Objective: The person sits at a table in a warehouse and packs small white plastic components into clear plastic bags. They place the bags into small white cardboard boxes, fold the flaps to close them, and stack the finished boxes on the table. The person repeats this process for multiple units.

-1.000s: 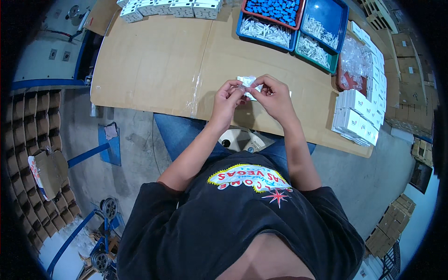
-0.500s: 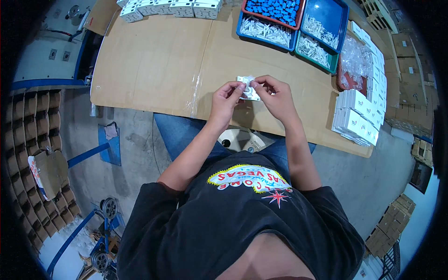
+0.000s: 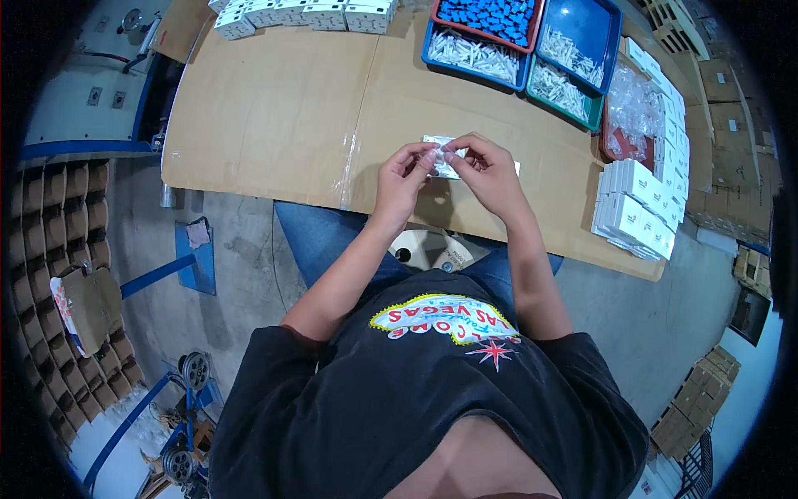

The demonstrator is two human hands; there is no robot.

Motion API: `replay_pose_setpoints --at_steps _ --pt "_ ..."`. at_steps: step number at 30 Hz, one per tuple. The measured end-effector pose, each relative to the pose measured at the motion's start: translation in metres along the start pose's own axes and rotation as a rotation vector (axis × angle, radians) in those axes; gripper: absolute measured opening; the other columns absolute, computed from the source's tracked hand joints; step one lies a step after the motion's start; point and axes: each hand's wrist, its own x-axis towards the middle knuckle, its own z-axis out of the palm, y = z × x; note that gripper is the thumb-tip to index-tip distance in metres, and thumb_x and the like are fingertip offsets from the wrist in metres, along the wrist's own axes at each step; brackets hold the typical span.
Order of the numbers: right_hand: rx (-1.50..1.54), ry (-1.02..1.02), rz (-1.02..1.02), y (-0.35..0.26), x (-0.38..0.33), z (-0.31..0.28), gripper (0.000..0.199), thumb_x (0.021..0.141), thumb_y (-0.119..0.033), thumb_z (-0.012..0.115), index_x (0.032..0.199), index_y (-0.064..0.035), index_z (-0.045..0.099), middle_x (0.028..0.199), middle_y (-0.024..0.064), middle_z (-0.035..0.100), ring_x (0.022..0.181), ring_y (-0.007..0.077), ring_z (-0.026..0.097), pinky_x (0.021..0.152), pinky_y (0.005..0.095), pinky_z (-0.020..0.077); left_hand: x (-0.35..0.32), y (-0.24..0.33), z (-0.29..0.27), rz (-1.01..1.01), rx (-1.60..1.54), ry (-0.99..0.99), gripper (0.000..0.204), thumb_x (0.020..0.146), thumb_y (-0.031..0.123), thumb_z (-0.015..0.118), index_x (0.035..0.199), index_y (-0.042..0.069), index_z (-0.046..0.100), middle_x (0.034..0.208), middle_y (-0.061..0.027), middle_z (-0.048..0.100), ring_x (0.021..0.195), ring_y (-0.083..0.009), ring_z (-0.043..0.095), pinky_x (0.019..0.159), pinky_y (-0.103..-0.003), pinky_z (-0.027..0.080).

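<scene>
Both hands meet above the near part of the cardboard-covered table (image 3: 274, 108). My left hand (image 3: 402, 185) pinches a small whitish piece (image 3: 440, 155) between thumb and fingertips. From the other side, my right hand (image 3: 489, 173) grips the same piece with thumb and forefinger. It looks crumpled and partly see-through, but the fingers cover much of it and its kind is unclear. Just beneath the fingers is a flat white printed piece, a carton or card (image 3: 435, 140). The right hand hides part of it, and a white edge shows beyond that hand.
Trays of small white parts (image 3: 474, 60) and blue parts (image 3: 486, 18) stand at the back right. Flat white boxes (image 3: 636, 204) are stacked on the right, near clear plastic bags (image 3: 633, 104) in a red tray. More white boxes (image 3: 366, 15) line the far edge.
The flat white piece, earlier tilted at the fingers, now shows less between the hands, and a white edge appears right of the right hand. The fingertips have drawn closer around the whitish piece.
</scene>
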Motion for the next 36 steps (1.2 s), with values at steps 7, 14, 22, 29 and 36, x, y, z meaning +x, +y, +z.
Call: replay_pose_setpoints --at_steps 7,14,22,29,36 --pt "0.022 -0.028 0.012 -0.001 0.000 -0.001 0.014 0.093 -0.012 0.073 0.102 -0.0016 0.074 0.088 0.0008 0.064 0.065 0.0049 0.048 0.060 0.0225 0.0404 0.002 -0.006 -0.003 0.001 -0.034 -0.008 0.020 0.104 0.022 0.066 0.117 0.008 0.071 0.099 0.0020 0.069 0.086 -0.0055 0.062 0.072 -0.023 0.049" --pt "0.036 -0.015 -0.004 0.003 -0.001 0.001 0.013 0.093 -0.011 0.073 0.103 -0.0025 0.076 0.088 -0.0002 0.063 0.064 0.0042 0.046 0.059 0.0222 0.0379 0.000 -0.001 -0.001 -0.084 -0.182 -0.035 0.027 0.106 0.023 0.061 0.125 0.006 0.066 0.104 -0.0016 0.069 0.090 -0.0097 0.064 0.078 -0.026 0.051" --pt "0.044 0.018 0.012 0.003 0.000 0.001 0.013 0.092 -0.010 0.074 0.102 -0.0014 0.076 0.083 -0.0006 0.062 0.063 0.0036 0.045 0.058 0.0225 0.0368 0.001 0.003 -0.006 -0.206 -0.348 -0.131 0.037 0.102 0.011 0.062 0.137 0.002 0.054 0.117 -0.0074 0.066 0.106 -0.0150 0.064 0.090 -0.031 0.051" --pt "0.058 0.021 -0.016 0.005 0.001 0.002 0.013 0.094 -0.011 0.073 0.100 -0.0002 0.073 0.083 -0.0001 0.062 0.066 0.0042 0.049 0.061 0.0220 0.0404 0.002 -0.002 0.001 -0.151 -0.350 -0.117 0.033 0.098 0.006 0.068 0.129 0.005 0.059 0.117 -0.0080 0.068 0.105 -0.0139 0.065 0.092 -0.032 0.053" --pt "0.049 0.042 -0.006 0.004 -0.001 0.003 0.013 0.095 -0.012 0.073 0.099 0.0009 0.072 0.085 0.0002 0.063 0.067 0.0034 0.050 0.062 0.0220 0.0416 0.004 0.001 0.001 -0.164 -0.240 -0.129 0.039 0.098 0.005 0.068 0.135 0.003 0.055 0.118 -0.0081 0.067 0.100 -0.0147 0.067 0.092 -0.030 0.054"
